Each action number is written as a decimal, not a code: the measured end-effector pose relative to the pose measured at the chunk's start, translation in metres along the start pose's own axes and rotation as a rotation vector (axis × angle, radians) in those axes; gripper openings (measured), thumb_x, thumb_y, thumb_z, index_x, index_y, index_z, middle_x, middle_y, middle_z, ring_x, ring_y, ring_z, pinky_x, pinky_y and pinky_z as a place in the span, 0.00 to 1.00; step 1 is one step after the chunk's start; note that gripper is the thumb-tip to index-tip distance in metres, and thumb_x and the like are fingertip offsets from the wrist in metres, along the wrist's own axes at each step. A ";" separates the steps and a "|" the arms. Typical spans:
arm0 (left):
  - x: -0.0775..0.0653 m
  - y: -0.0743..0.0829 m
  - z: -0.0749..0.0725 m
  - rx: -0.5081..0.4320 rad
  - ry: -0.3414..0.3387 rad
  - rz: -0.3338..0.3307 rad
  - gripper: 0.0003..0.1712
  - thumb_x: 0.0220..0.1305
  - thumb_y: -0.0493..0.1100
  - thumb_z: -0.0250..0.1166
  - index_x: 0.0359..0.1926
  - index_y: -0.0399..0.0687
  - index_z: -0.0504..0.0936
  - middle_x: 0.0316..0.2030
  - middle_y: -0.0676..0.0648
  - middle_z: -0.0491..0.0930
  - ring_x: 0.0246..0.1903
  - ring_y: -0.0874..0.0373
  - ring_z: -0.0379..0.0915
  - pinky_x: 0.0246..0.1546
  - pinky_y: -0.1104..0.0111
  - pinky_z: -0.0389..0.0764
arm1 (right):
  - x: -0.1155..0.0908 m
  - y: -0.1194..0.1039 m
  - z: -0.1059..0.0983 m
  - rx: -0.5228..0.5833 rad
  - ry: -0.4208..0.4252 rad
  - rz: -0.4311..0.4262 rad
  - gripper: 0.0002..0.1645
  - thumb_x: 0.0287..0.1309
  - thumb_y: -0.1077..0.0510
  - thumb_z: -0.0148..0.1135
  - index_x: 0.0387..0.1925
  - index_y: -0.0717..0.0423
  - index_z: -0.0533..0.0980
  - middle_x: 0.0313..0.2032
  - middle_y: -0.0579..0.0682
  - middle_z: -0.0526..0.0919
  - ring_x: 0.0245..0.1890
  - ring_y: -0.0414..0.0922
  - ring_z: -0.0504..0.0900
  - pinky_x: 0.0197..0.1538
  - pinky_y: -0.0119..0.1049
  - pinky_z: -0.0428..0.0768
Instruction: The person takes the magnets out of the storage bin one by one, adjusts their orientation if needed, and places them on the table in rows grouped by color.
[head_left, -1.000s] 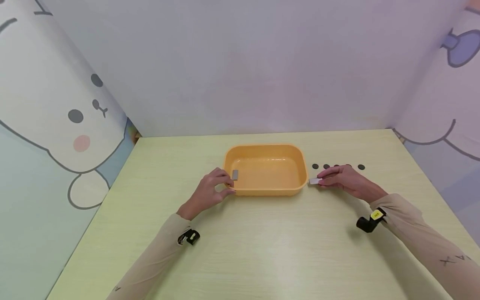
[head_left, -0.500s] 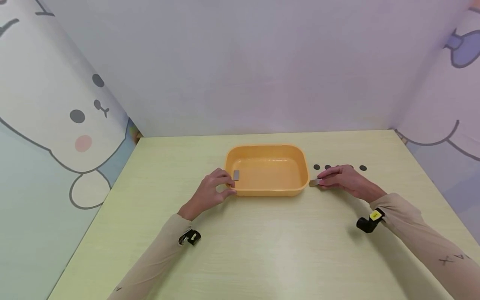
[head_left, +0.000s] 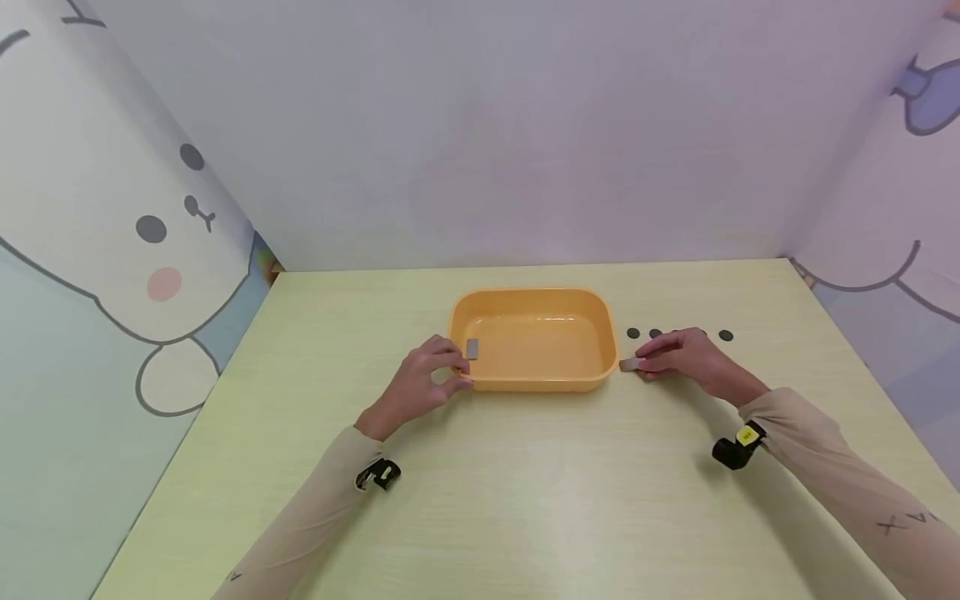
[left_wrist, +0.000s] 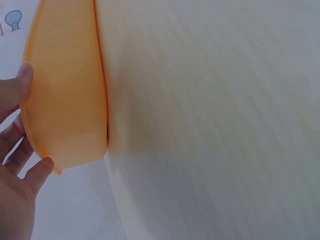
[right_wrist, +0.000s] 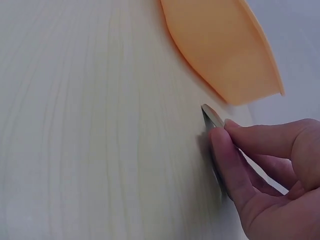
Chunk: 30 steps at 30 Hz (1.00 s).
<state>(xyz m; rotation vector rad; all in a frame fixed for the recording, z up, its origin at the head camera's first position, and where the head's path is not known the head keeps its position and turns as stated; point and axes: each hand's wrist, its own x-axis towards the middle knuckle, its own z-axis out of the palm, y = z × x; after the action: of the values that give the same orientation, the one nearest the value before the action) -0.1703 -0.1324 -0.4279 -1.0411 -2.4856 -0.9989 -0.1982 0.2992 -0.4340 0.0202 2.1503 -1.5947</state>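
Note:
In the head view an orange plastic basin stands on the table. My left hand grips its rim at the near left corner; the left wrist view has the thumb and fingertips against the basin's outer wall. A small grey rectangular piece lies inside, close to the left wall. Just right of the basin, my right hand pinches a thin, flat, greyish piece between thumb and fingers. It is tilted, low over the tabletop in the right wrist view, partly hidden by the fingers.
Several small black discs, including one at the near end and one at the far end, lie in a row behind my right hand, partly covered by it. Pale wood-grain tabletop extends in front. A plain wall rises behind.
The thin flat piece in my right hand has turned slightly, its visible face going from whitish to a duller grey-brown. Both hands and the basin stay nearly in place.

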 end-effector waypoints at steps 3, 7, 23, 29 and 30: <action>-0.001 0.000 0.000 0.010 0.008 0.006 0.08 0.48 0.41 0.75 0.28 0.48 0.83 0.34 0.53 0.77 0.38 0.60 0.69 0.37 0.66 0.74 | 0.000 0.000 0.001 -0.049 0.015 -0.017 0.27 0.52 0.63 0.69 0.51 0.75 0.73 0.35 0.54 0.85 0.32 0.45 0.85 0.42 0.33 0.80; -0.002 -0.001 0.000 0.029 0.020 0.021 0.08 0.48 0.42 0.75 0.28 0.48 0.83 0.34 0.53 0.77 0.38 0.60 0.70 0.37 0.66 0.75 | -0.001 -0.002 0.003 -0.126 0.032 -0.031 0.24 0.52 0.62 0.68 0.49 0.73 0.75 0.34 0.55 0.84 0.31 0.45 0.84 0.40 0.32 0.79; -0.004 -0.001 0.001 0.044 0.015 0.051 0.07 0.48 0.40 0.75 0.28 0.48 0.84 0.33 0.53 0.79 0.39 0.59 0.70 0.39 0.65 0.75 | -0.006 -0.001 0.012 -0.226 0.091 -0.033 0.19 0.51 0.63 0.69 0.44 0.70 0.79 0.34 0.55 0.82 0.29 0.45 0.82 0.36 0.35 0.81; -0.003 -0.001 0.000 0.047 0.029 0.067 0.08 0.48 0.40 0.75 0.27 0.48 0.84 0.32 0.53 0.79 0.39 0.58 0.70 0.39 0.64 0.75 | -0.006 -0.004 0.014 -0.222 0.095 -0.071 0.19 0.49 0.66 0.70 0.44 0.72 0.78 0.34 0.56 0.82 0.28 0.45 0.82 0.35 0.36 0.82; -0.003 -0.002 0.000 0.046 0.029 0.068 0.07 0.48 0.41 0.75 0.28 0.48 0.84 0.32 0.53 0.79 0.39 0.59 0.70 0.39 0.65 0.75 | -0.006 -0.004 0.014 -0.232 0.096 -0.071 0.19 0.49 0.66 0.70 0.43 0.72 0.78 0.34 0.56 0.82 0.28 0.45 0.82 0.35 0.36 0.82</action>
<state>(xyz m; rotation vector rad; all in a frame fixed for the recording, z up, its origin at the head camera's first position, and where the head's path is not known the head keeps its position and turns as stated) -0.1696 -0.1348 -0.4296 -1.0808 -2.4211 -0.9256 -0.1894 0.2861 -0.4311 -0.0544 2.4235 -1.3970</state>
